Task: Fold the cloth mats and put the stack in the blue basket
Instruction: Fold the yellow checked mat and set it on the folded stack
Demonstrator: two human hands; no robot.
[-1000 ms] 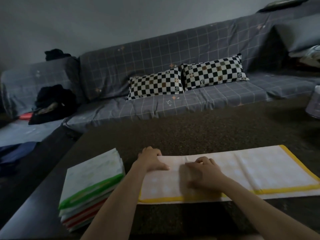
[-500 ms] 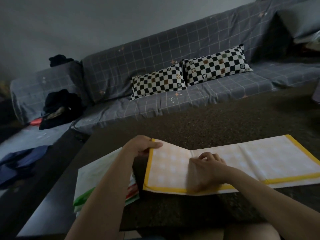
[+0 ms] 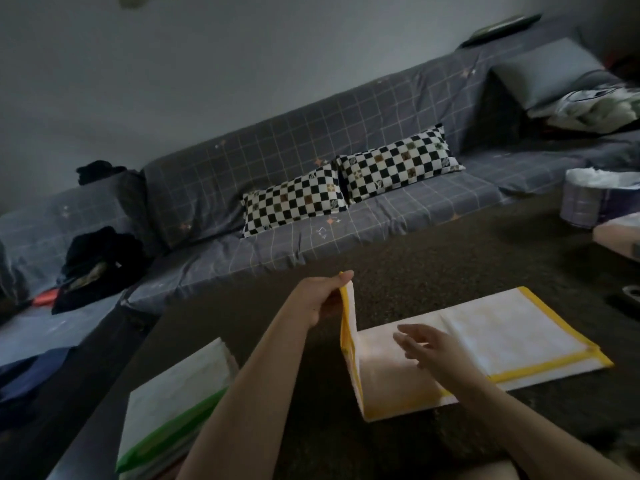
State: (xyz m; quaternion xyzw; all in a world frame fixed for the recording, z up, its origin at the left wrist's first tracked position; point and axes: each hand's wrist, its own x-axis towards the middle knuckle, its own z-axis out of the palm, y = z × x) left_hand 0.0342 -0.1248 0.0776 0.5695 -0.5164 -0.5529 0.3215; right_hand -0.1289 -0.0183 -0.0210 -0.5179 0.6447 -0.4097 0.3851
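A soft, matt woven cloth mat (image 3: 485, 327) with yellow stitched binding is seen on the desk (image 3: 415, 258), whose top looks dark, speckled and stone-like. Left of it, a stack of folded cloth mats (image 3: 180, 393) looks matt. The sofa (image 3: 277, 168) is covered in matt checked fabric.

Dim, flat indoor light, soft shadows, slight motion blur, wide-angle bending toward the edges
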